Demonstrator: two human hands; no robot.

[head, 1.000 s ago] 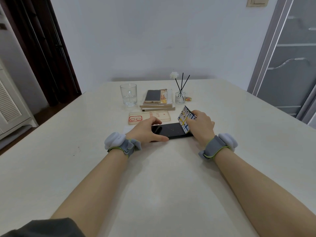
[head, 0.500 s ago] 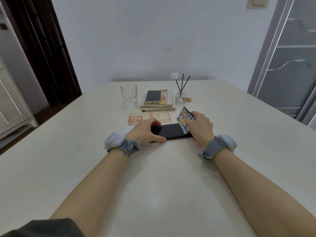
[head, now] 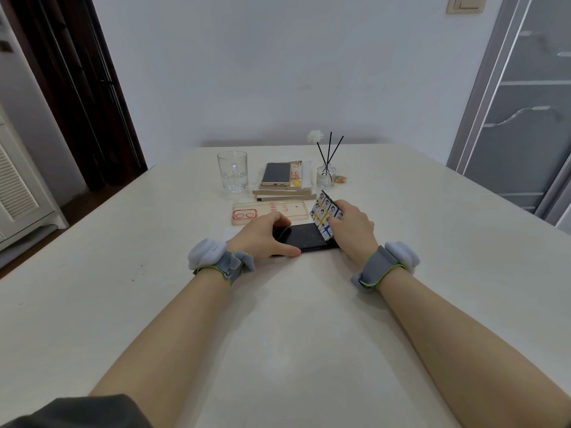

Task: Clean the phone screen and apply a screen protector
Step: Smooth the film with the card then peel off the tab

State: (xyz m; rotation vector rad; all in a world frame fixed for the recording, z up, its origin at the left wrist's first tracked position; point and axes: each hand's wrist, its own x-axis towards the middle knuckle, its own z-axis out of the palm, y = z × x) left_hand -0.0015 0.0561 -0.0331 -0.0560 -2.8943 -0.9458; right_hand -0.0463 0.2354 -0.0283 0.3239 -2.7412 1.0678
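1. Left hand (head: 262,234): curved over the left end of the phone (head: 304,237), thumb along the near edge, fingers over the far edge, holding it flat to the table.
2. Right hand (head: 350,231): fingers narrow, pinching a printed card (head: 324,216). The card is tilted, its lower edge on the screen near the phone's right end.
3. Phone: thin black slab, glossy, with pale specks on the glass. It lies crosswise between the two hands, mid-table.
4. Both wrists carry padded grey wristbands (head: 222,261) with lime trim.
5. Just behind the phone: a clear soft phone case (head: 268,213) with red print. Further back are a glass mug (head: 232,171), a second phone (head: 276,173) on stacked books, and a reed diffuser (head: 326,176).
6. Table (head: 293,319): matte cream, faintly mottled. Pale wall (head: 278,72) behind, dark door frame (head: 77,88) left, grey glazed door (head: 525,118) right.
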